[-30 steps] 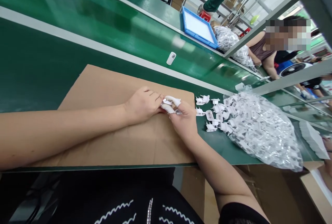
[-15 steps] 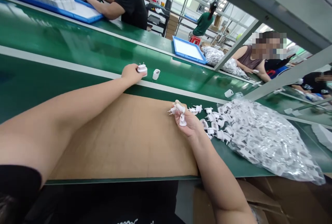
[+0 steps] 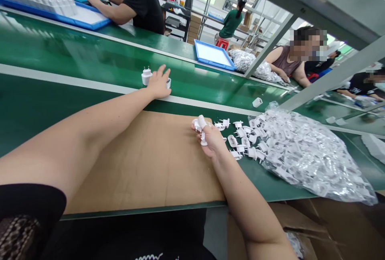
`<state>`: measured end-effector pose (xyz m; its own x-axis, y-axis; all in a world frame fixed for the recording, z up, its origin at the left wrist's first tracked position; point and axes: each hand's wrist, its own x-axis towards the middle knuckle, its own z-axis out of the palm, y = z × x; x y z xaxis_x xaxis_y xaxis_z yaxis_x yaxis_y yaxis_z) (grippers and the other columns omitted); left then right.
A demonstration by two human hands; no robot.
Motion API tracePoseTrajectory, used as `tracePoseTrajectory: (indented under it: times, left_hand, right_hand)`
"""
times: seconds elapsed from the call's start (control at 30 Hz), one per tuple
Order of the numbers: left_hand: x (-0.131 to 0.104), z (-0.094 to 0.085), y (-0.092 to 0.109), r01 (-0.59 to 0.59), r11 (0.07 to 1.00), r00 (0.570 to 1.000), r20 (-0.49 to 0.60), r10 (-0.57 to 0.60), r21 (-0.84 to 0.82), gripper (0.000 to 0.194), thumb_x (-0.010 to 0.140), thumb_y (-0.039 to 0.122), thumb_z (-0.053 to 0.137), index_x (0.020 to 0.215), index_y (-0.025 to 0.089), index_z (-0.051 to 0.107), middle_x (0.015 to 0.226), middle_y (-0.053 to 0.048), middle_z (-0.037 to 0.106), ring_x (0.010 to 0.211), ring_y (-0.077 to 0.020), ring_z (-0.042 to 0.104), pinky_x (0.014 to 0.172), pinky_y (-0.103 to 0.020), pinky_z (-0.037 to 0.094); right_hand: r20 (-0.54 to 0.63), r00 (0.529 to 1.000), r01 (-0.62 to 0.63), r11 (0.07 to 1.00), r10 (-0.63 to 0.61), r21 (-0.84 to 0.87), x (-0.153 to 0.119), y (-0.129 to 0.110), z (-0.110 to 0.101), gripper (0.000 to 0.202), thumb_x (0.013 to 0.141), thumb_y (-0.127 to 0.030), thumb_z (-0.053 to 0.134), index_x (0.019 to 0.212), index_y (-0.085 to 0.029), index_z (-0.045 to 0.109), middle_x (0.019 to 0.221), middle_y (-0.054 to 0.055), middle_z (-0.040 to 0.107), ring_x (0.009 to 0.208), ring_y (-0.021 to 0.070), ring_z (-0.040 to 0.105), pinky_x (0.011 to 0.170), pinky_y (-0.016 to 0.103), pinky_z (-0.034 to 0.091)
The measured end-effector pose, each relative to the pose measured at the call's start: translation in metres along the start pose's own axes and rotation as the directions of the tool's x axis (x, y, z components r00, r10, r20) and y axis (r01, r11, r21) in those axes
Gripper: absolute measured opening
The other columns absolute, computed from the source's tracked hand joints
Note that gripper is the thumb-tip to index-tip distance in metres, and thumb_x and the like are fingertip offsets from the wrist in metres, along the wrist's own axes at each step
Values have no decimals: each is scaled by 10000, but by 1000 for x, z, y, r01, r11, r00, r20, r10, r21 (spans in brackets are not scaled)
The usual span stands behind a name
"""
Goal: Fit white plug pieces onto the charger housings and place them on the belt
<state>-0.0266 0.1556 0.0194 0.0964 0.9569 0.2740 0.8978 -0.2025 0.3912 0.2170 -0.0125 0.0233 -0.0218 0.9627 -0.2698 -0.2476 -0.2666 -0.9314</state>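
Note:
My left hand (image 3: 159,83) is over the green conveyor belt with its fingers spread, holding nothing. A white charger housing (image 3: 169,83) sits right beside it, partly hidden by the fingers; whether they touch I cannot tell. Just left of that hand a white two-pin plug charger (image 3: 146,76) stands upright, pins up. My right hand (image 3: 212,137) is closed around several white plug heads (image 3: 203,137), above the right edge of a brown cardboard sheet (image 3: 144,159). Loose white plug heads (image 3: 245,139) are scattered to the right of it.
A clear plastic bag of plug heads (image 3: 313,155) lies at the right. Another white housing (image 3: 257,102) rests on the belt (image 3: 99,63). Across it are blue trays (image 3: 215,56) and co-workers. A slanted metal post (image 3: 273,47) rises at the right.
My left hand has let go of the plug charger, leaving it standing on the belt, and has moved right to the housing. The right hand still holds its plug heads.

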Motion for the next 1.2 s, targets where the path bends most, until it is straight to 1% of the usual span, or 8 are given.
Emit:
tracePoseTrajectory:
  times: [0.1, 0.2, 0.33, 0.47, 0.6, 0.83, 1.03, 1.2]
  left_hand:
    - [8, -1, 1, 14, 1000, 990, 140, -14, -1, 778, 779, 225, 649, 1530, 106, 485, 1579, -194, 427, 1400, -414, 394, 1182, -500, 334]
    - [-9, -13, 9, 11, 1000, 996, 90, -10, -16, 627, 848, 266, 645, 1456, 132, 568, 1464, -185, 486, 1277, -347, 523, 1093, -425, 430]
    - [-67, -34, 33, -182, 981, 979, 83, 187, -62, 446, 855, 484, 726, 1206, 209, 713, 1213, -92, 575, 962, -241, 621, 837, -338, 495]
    - [-130, -43, 56, -279, 956, 941, 171, 291, -91, 429, 780, 578, 819, 969, 199, 751, 951, -37, 580, 752, -174, 559, 618, -293, 367]
    - [-165, -34, 64, -260, 935, 931, 194, 310, -243, 394, 789, 540, 839, 948, 188, 760, 857, -15, 528, 711, -159, 528, 604, -291, 359]
    - [-176, -18, 56, -86, 763, 918, 247, 310, -641, 549, 794, 496, 829, 1242, 208, 697, 1078, -58, 635, 759, -162, 597, 690, -315, 514]
    - [-178, -15, 52, -48, 724, 884, 308, 352, -688, 384, 878, 380, 721, 1227, 220, 702, 959, -41, 701, 761, -175, 617, 670, -303, 485]
    - [-177, -14, 52, -29, 759, 899, 316, 305, -651, 343, 855, 477, 738, 1029, 182, 711, 800, -20, 645, 686, -167, 573, 594, -285, 416]
  right_hand:
    - [43, 999, 34, 996, -31, -84, -2, -2, -2, 513, 520, -381, 921, 922, -212, 652, 869, 42, 759, 714, 158, 687, 531, 220, 470]
    - [97, 991, 111, 976, -94, -189, -2, -2, -6, 510, 503, -279, 889, 948, -216, 651, 931, 42, 760, 749, 162, 689, 616, 255, 520]
    - [119, 933, 359, 862, -340, -358, 1, 1, -10, 518, 573, -238, 847, 1044, -242, 629, 1042, 41, 726, 915, 199, 734, 810, 335, 582]
    - [194, 924, 382, 799, -329, -464, 5, 2, -14, 467, 624, -258, 848, 1054, -246, 668, 1072, 46, 720, 811, 194, 721, 817, 389, 587]
    - [293, 864, 503, 664, -410, -553, 4, -4, -17, 404, 727, -235, 749, 1128, -286, 759, 1082, 47, 711, 966, 221, 680, 934, 425, 542]
    - [220, 918, 394, 806, -329, -442, -5, -13, -13, 562, 672, -345, 862, 1192, -240, 677, 960, 28, 719, 818, 164, 628, 721, 307, 528]
    - [198, 977, 139, 936, -77, -325, -15, -16, -7, 608, 666, -374, 873, 1242, -272, 708, 939, 11, 706, 653, 110, 557, 485, 216, 387]
    - [171, 971, 221, 909, -169, -353, -23, -16, -4, 406, 695, -346, 830, 1088, -259, 780, 836, 8, 677, 632, 114, 534, 476, 227, 409]
